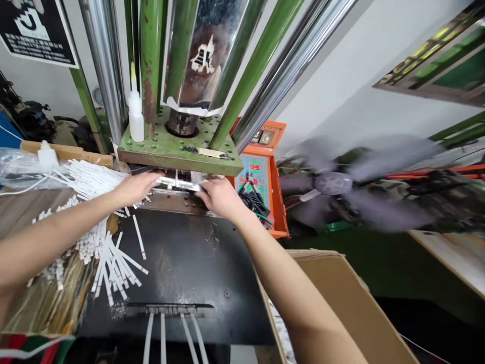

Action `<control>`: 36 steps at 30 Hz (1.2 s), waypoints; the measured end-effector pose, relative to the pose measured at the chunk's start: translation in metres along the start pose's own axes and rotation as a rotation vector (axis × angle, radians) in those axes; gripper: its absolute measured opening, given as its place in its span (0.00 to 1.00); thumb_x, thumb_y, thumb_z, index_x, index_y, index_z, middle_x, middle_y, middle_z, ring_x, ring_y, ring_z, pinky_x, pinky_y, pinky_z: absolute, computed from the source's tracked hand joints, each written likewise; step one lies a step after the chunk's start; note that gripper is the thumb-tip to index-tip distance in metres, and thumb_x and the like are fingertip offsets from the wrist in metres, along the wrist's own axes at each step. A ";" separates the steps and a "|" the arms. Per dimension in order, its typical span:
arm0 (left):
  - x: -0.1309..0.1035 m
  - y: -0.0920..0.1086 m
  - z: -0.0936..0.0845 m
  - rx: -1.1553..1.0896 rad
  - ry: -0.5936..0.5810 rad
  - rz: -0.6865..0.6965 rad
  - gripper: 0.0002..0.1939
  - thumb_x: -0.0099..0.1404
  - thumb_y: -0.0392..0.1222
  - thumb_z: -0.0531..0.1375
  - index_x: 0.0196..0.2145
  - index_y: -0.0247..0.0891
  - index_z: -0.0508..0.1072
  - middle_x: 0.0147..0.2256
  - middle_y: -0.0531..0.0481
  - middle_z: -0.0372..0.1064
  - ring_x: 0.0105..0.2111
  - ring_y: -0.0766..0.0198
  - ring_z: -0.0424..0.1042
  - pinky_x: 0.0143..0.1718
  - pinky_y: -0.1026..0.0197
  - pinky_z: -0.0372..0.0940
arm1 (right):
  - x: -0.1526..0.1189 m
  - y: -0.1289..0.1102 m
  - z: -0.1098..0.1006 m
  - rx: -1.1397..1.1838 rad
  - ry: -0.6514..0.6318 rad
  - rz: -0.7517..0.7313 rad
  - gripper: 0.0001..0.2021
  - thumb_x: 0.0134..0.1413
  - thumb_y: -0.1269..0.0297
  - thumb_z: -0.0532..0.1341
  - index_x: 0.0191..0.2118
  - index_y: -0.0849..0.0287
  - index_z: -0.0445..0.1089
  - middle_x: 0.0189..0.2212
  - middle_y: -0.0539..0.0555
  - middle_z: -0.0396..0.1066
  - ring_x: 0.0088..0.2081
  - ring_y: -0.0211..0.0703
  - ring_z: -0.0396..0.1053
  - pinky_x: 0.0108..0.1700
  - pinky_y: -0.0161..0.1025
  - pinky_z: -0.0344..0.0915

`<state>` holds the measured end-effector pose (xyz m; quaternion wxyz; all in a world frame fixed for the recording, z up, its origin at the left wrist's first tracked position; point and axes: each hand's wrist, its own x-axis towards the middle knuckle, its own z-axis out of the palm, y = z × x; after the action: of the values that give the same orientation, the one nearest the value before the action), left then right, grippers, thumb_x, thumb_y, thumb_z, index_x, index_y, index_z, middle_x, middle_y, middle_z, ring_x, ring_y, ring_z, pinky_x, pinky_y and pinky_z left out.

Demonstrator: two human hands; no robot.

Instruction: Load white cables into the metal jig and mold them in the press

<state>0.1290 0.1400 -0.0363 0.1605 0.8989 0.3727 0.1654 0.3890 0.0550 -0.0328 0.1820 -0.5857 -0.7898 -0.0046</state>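
Under the green press plate [178,156], my left hand [139,187] and my right hand [220,197] are closed at opposite ends of a silvery metal bar-like mould piece [178,183]. Its fine detail is blurred, and my fingertips are partly hidden. The piece lies at the opening between the upper plate and the brown metal bed [174,202]. Beside my left forearm spreads a heap of thin white strips [89,179]. More white strips [115,268] fan out on the black table surface [189,253] nearer me.
A white squeeze bottle [136,119] and a craft knife [208,152] rest on the press plate. To the right are an orange control box [278,197], a spinning fan [333,183] and a cardboard box [329,283]. A slotted metal fixture [174,309] with several white strips sits at the table's front.
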 end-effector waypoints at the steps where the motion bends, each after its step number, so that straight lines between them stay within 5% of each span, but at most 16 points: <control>1: -0.013 0.013 0.002 -0.011 -0.040 0.067 0.16 0.70 0.41 0.51 0.52 0.43 0.70 0.46 0.47 0.69 0.48 0.57 0.67 0.51 0.56 0.61 | -0.019 -0.008 -0.008 0.095 -0.005 -0.071 0.14 0.60 0.57 0.59 0.45 0.61 0.71 0.40 0.63 0.73 0.44 0.54 0.69 0.49 0.47 0.64; 4: -0.050 0.058 0.017 -0.060 -0.195 0.221 0.16 0.70 0.40 0.49 0.50 0.40 0.71 0.39 0.46 0.68 0.41 0.59 0.68 0.45 0.60 0.63 | -0.067 -0.041 -0.019 0.293 0.029 -0.185 0.19 0.59 0.49 0.58 0.49 0.57 0.66 0.40 0.59 0.72 0.39 0.47 0.71 0.41 0.40 0.67; 6: -0.071 0.083 0.028 -0.098 -0.309 0.219 0.14 0.70 0.40 0.49 0.46 0.40 0.72 0.35 0.48 0.67 0.38 0.60 0.69 0.41 0.62 0.63 | -0.093 -0.061 -0.017 0.244 0.064 -0.255 0.15 0.66 0.53 0.51 0.44 0.57 0.68 0.33 0.55 0.73 0.31 0.43 0.71 0.34 0.37 0.66; 8: -0.087 0.098 0.036 -0.125 -0.383 0.198 0.13 0.69 0.39 0.50 0.45 0.40 0.72 0.35 0.48 0.67 0.38 0.60 0.70 0.40 0.62 0.63 | -0.113 -0.072 -0.020 0.161 0.165 -0.273 0.21 0.69 0.56 0.43 0.35 0.56 0.69 0.24 0.53 0.70 0.25 0.41 0.69 0.29 0.37 0.64; 12: -0.107 0.101 0.038 -0.117 -0.441 0.164 0.16 0.68 0.36 0.49 0.49 0.40 0.71 0.41 0.46 0.70 0.42 0.58 0.72 0.42 0.61 0.64 | -0.123 -0.064 -0.053 0.139 0.595 0.149 0.30 0.68 0.53 0.33 0.30 0.53 0.70 0.26 0.57 0.69 0.28 0.44 0.71 0.32 0.41 0.66; 14: -0.114 0.099 0.036 -0.083 -0.446 0.161 0.16 0.68 0.36 0.49 0.50 0.41 0.70 0.43 0.46 0.70 0.43 0.57 0.72 0.43 0.60 0.65 | -0.103 -0.054 -0.066 0.183 0.511 0.269 0.27 0.68 0.51 0.39 0.32 0.56 0.71 0.28 0.57 0.71 0.31 0.45 0.71 0.34 0.41 0.66; 17: -0.120 0.103 0.032 0.010 -0.385 0.171 0.18 0.69 0.38 0.50 0.55 0.42 0.65 0.47 0.45 0.70 0.47 0.55 0.71 0.46 0.57 0.65 | -0.064 -0.047 -0.061 0.220 -0.044 0.239 0.19 0.63 0.50 0.54 0.31 0.61 0.71 0.27 0.55 0.73 0.32 0.45 0.71 0.35 0.38 0.65; 19: -0.124 0.108 0.029 0.078 -0.348 0.135 0.19 0.68 0.40 0.53 0.56 0.41 0.62 0.45 0.44 0.71 0.46 0.53 0.71 0.44 0.55 0.66 | -0.052 -0.053 -0.045 0.135 -0.179 0.314 0.16 0.58 0.53 0.62 0.35 0.63 0.71 0.32 0.58 0.75 0.34 0.47 0.72 0.36 0.38 0.64; 21: -0.127 0.113 0.027 0.109 -0.316 0.106 0.18 0.67 0.41 0.55 0.53 0.38 0.62 0.40 0.44 0.72 0.43 0.52 0.72 0.42 0.55 0.66 | -0.061 -0.069 -0.029 0.129 -0.133 0.279 0.16 0.55 0.54 0.64 0.41 0.63 0.70 0.36 0.59 0.75 0.37 0.47 0.72 0.38 0.38 0.64; 25: -0.123 0.122 0.034 0.104 -0.247 0.214 0.07 0.67 0.40 0.54 0.42 0.38 0.67 0.36 0.46 0.71 0.39 0.55 0.71 0.40 0.56 0.65 | -0.117 -0.101 -0.015 0.248 -0.097 -0.058 0.10 0.58 0.58 0.63 0.39 0.59 0.72 0.33 0.56 0.76 0.37 0.46 0.73 0.42 0.40 0.66; 29: -0.119 0.119 0.035 0.080 -0.272 0.280 0.06 0.67 0.38 0.54 0.40 0.40 0.68 0.36 0.47 0.72 0.39 0.56 0.71 0.40 0.57 0.65 | -0.177 -0.073 -0.025 0.179 0.249 0.289 0.12 0.65 0.63 0.53 0.37 0.57 0.73 0.33 0.58 0.77 0.35 0.47 0.74 0.41 0.43 0.68; 31: -0.124 0.111 0.022 0.044 -0.308 0.280 0.06 0.66 0.37 0.54 0.40 0.40 0.69 0.41 0.47 0.71 0.42 0.57 0.70 0.43 0.58 0.64 | -0.203 -0.050 -0.028 0.192 0.289 0.443 0.14 0.64 0.59 0.52 0.39 0.56 0.73 0.34 0.57 0.77 0.35 0.49 0.75 0.39 0.44 0.70; 33: -0.136 0.101 0.004 0.017 -0.376 0.247 0.05 0.66 0.39 0.56 0.39 0.41 0.70 0.41 0.48 0.71 0.42 0.58 0.70 0.44 0.59 0.64 | -0.225 -0.040 -0.024 0.153 0.258 0.440 0.15 0.63 0.55 0.53 0.38 0.56 0.74 0.38 0.60 0.77 0.39 0.53 0.75 0.42 0.49 0.71; 36: -0.161 0.094 -0.017 0.041 -0.538 0.205 0.06 0.60 0.43 0.63 0.36 0.43 0.72 0.37 0.50 0.71 0.39 0.57 0.70 0.37 0.60 0.64 | -0.238 -0.064 -0.007 0.112 0.198 0.217 0.16 0.59 0.54 0.58 0.45 0.59 0.73 0.52 0.66 0.69 0.55 0.62 0.65 0.54 0.61 0.63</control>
<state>0.0725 -0.0365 -0.0112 0.2178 0.9466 0.2271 -0.0710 0.3906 -0.1868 -0.0830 0.2907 -0.6530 -0.6993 0.0015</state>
